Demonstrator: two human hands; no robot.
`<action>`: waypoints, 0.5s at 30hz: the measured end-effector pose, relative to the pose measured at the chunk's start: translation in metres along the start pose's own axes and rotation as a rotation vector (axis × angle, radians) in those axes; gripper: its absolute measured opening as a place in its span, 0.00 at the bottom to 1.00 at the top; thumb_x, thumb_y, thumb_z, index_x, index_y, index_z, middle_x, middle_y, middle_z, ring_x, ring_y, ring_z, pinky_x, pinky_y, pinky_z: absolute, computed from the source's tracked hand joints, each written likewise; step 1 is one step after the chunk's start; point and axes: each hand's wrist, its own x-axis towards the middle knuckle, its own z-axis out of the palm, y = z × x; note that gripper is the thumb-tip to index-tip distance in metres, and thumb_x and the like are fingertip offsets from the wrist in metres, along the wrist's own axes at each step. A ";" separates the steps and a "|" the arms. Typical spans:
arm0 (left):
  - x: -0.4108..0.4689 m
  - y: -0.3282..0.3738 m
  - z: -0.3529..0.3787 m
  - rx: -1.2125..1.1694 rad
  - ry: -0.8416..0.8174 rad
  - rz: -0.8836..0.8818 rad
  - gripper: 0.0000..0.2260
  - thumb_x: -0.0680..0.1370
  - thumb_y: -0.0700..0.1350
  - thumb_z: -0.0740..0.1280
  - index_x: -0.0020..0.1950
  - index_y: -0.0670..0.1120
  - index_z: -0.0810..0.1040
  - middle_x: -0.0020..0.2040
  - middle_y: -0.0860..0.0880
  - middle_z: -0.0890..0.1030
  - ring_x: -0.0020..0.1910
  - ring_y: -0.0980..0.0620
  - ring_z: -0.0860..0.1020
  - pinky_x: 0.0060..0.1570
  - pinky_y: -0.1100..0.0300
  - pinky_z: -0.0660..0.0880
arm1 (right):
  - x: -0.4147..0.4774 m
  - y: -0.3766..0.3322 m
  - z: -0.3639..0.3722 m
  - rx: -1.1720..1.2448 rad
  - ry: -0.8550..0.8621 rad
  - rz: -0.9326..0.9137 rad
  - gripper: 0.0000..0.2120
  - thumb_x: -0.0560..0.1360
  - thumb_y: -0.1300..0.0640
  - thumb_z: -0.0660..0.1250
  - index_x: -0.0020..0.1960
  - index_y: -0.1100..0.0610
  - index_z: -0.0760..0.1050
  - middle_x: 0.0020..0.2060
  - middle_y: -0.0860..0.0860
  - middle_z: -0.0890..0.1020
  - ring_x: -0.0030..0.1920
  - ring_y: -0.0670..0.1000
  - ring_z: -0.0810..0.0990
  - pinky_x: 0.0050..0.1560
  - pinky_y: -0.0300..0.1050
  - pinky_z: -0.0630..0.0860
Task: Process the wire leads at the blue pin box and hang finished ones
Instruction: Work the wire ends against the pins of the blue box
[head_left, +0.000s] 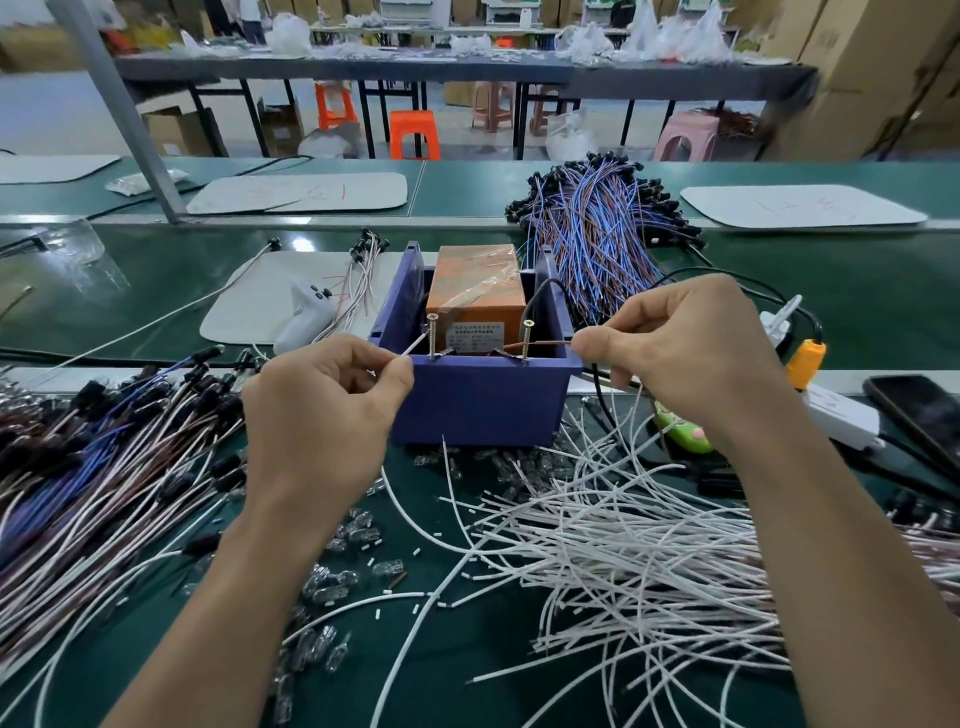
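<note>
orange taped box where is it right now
The orange taped box sits mid-frame in the head view, inside the blue pin box, just behind its two upright screws; the bundle of blue and brown wires lies to its right.

Label print (475, 336) on the orange block (475, 280) in the blue pin box (478, 400): too small to read. Left hand (322, 410) grip hides the white lead (415, 345) end; right hand (691, 353) grip hides the brown lead (550, 343) end. Phone (919, 418), right edge, cut off.
</note>
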 end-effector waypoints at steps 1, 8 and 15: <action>0.000 0.000 0.000 0.007 0.005 0.002 0.10 0.74 0.50 0.77 0.35 0.60 0.81 0.30 0.64 0.80 0.25 0.62 0.76 0.29 0.75 0.68 | 0.000 0.000 -0.002 0.049 -0.023 0.008 0.12 0.69 0.51 0.82 0.32 0.54 0.84 0.25 0.51 0.83 0.19 0.42 0.68 0.21 0.31 0.64; -0.013 0.005 0.004 -0.093 0.226 0.121 0.09 0.80 0.58 0.70 0.43 0.57 0.80 0.33 0.56 0.80 0.25 0.52 0.73 0.29 0.59 0.66 | -0.005 -0.008 -0.011 0.121 -0.428 -0.035 0.05 0.74 0.56 0.77 0.40 0.56 0.86 0.30 0.55 0.85 0.27 0.48 0.74 0.28 0.35 0.70; -0.010 0.010 0.009 -0.585 0.238 -0.235 0.15 0.83 0.46 0.63 0.39 0.49 0.83 0.23 0.52 0.72 0.22 0.56 0.66 0.23 0.64 0.63 | -0.030 -0.028 0.040 -0.134 -0.601 -0.114 0.09 0.78 0.51 0.71 0.40 0.51 0.84 0.31 0.48 0.85 0.26 0.46 0.74 0.27 0.38 0.71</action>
